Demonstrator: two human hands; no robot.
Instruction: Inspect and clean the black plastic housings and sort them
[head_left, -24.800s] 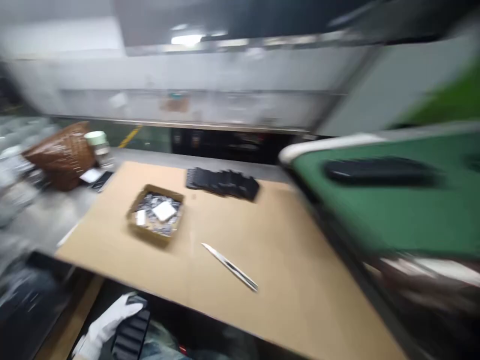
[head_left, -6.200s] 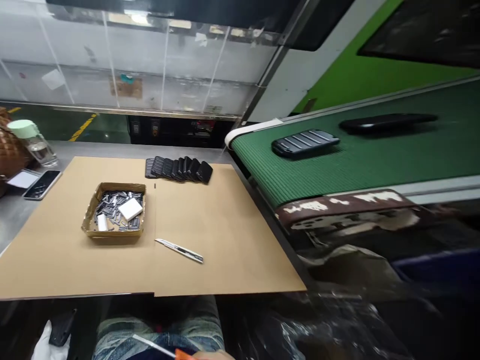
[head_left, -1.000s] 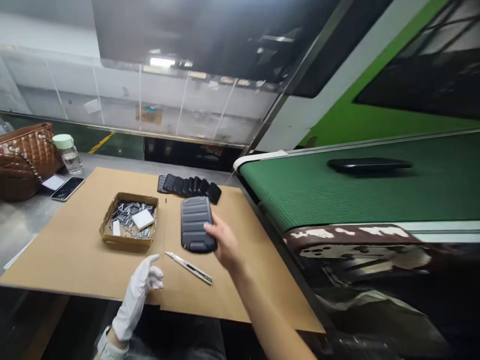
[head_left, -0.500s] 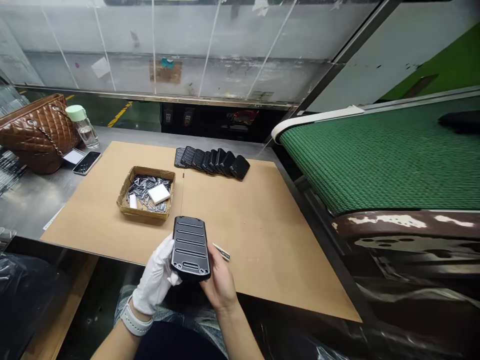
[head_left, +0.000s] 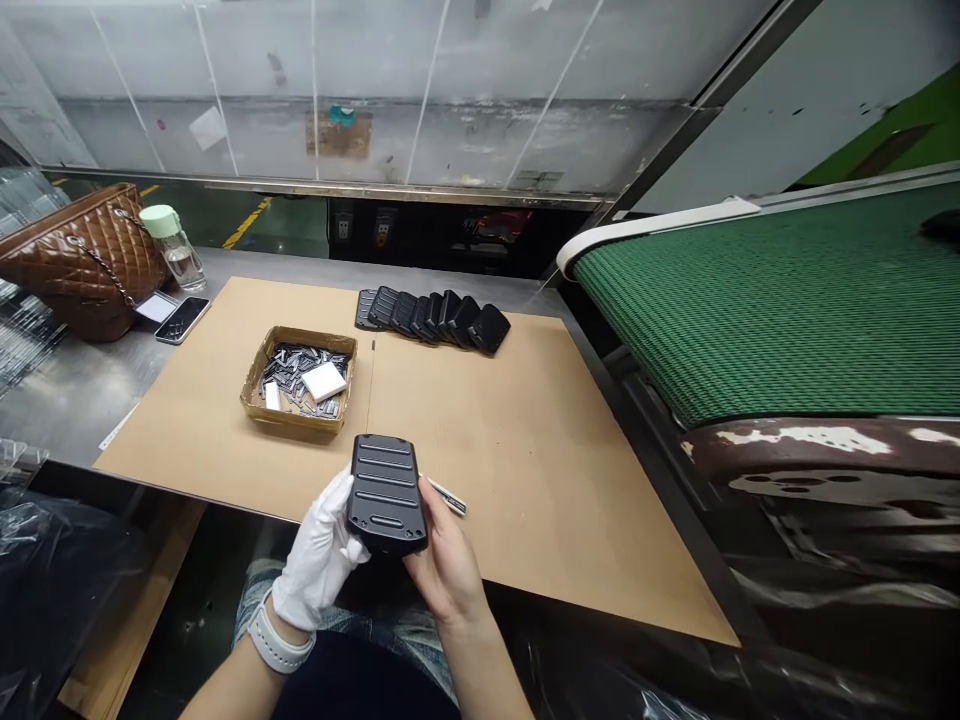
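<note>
Between my two hands, close to the table's front edge, is a black ribbed plastic case (head_left: 387, 488) with rounded corners and small holes near its lower corners. My left hand (head_left: 321, 550), in a white glove, is closed on its left side. Bare, my right hand (head_left: 448, 560) grips the right side, its fingers partly hidden beneath. A small white-and-black item (head_left: 448, 497) lies on the cardboard beside my right hand, partly covered by it. Farther back, several similar black cases (head_left: 442, 318) lean on one another in a row.
A shallow box (head_left: 292, 422) of small dark parts and two white blocks sits on the cardboard sheet (head_left: 540, 500). Back left are a phone (head_left: 182, 320), a bottle (head_left: 176, 250) and a brown quilted bag (head_left: 82, 260). A green conveyor belt (head_left: 780, 310) borders the right side.
The case has tipped slightly in my hands, so its front edge shows more. The whole view has shifted a little; both hands keep their hold.
</note>
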